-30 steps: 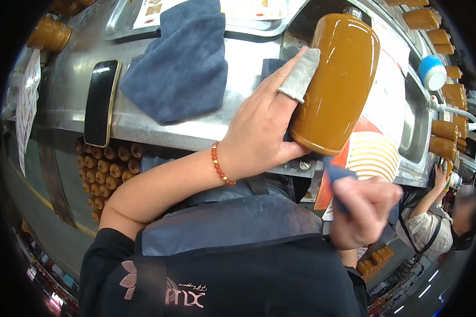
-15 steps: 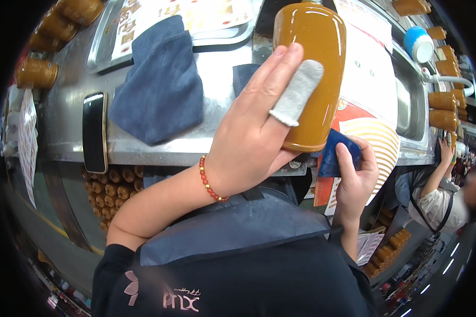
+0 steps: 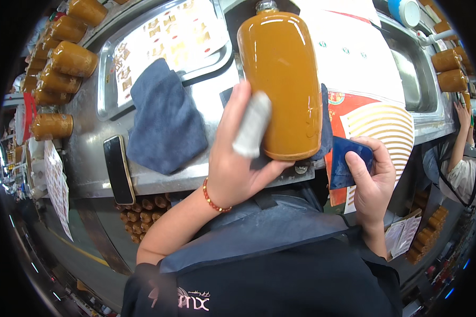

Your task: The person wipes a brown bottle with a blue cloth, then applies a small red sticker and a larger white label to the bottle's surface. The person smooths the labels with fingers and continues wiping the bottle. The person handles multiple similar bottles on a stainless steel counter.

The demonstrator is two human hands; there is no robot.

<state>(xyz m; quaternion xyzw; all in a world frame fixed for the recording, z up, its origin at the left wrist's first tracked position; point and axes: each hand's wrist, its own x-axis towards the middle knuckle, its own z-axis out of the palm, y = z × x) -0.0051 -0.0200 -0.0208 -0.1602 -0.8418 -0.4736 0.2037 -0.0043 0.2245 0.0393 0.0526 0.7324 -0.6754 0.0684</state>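
Observation:
A large amber-brown glazed bottle (image 3: 283,87) with a narrow neck lies on its side, its base toward me. Along its left side is my left hand (image 3: 235,150), fingers stretched and thumb spread near the base. A grey knitted finger sleeve (image 3: 253,126) covers one finger, blurred by motion. My right hand (image 3: 373,177), to the right of the base, pinches a flat dark-blue scraper (image 3: 346,164) between thumb and fingers. Part of a dark-blue cloth (image 3: 326,127) shows from under the bottle.
A folded blue cloth (image 3: 166,119), a phone (image 3: 118,169) and a metal tray with printed sheets (image 3: 166,39) lie at the left. Several brown jars (image 3: 74,58) stand beyond. Right are a white-and-red printed sheet (image 3: 354,58), a sink (image 3: 410,68) and a person's arm (image 3: 463,129).
My left hand has slid off the bottle's upper face to its left side, its thumb now spread. My right hand still holds the scraper. The view has shifted.

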